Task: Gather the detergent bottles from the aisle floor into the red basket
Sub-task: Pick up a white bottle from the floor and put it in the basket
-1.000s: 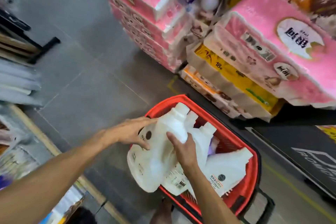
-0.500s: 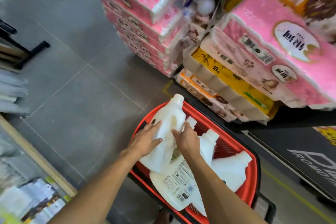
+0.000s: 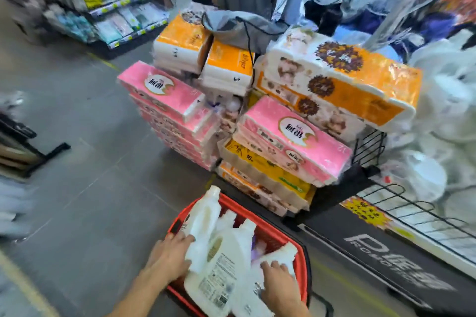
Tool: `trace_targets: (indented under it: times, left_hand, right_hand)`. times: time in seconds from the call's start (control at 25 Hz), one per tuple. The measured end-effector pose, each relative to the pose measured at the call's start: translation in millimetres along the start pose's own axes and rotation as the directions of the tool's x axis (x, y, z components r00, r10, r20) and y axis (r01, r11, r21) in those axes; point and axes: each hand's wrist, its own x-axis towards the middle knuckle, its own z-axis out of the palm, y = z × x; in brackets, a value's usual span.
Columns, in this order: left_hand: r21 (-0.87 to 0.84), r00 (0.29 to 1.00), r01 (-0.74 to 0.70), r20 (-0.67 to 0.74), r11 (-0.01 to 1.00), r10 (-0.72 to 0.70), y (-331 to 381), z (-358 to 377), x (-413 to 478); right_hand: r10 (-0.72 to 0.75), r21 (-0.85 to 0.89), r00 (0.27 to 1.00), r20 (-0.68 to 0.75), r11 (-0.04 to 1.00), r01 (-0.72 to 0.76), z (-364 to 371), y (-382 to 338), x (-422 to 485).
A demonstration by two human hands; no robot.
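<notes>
Your left hand [image 3: 170,256] grips the tall bottle [image 3: 203,224] low down as it leans on the red basket [image 3: 305,278] rim. Your right hand [image 3: 278,282] lies, seemingly flat, on the heaped bottles [image 3: 226,257] beneath it. These look like heavy, stiff, slick plastic, so grasp them at the neck or handle.

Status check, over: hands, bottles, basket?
Left hand grips leftmost bottle, tilted at red basket rim. Right hand flat on rightmost bottle. No bottles seen on floor; nothing blocking.
</notes>
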Motion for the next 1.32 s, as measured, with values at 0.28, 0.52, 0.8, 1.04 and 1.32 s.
trace_targets:
  times: [0.28, 0.52, 0.8, 1.04, 1.32]
  left_hand:
    - [0.273, 0.963, -0.234, -0.068, 0.933, 0.262, 184, -79, -69]
    - [0.465, 0.781, -0.559, 0.016, 0.687, 0.625, 344, -158, -95]
    - [0.525, 0.476, -0.793, 0.214, 0.310, 0.853, 506, -180, -134]
    - [0.486, 0.184, -0.874, 0.360, -0.016, 0.914, 668, -113, -246]
    - [0.457, -0.042, -0.840, 0.486, -0.294, 0.873, 814, -15, -357]
  right_hand:
    - [-0.035, -0.019, 0.955, -0.296, 0.999, 0.031, -94, 92, -114]
    - [0.337, 0.107, 0.850, -0.406, 0.941, -0.321, -132, 236, -238]
    - [0.709, 0.385, 0.602, -0.368, 0.705, -0.595, -99, 323, -389]
    - [0.948, 0.631, 0.290, -0.129, 0.304, -0.714, 9, 404, -552]
    - [0.992, 0.727, 0.099, 0.081, 0.009, -0.686, 119, 477, -676]
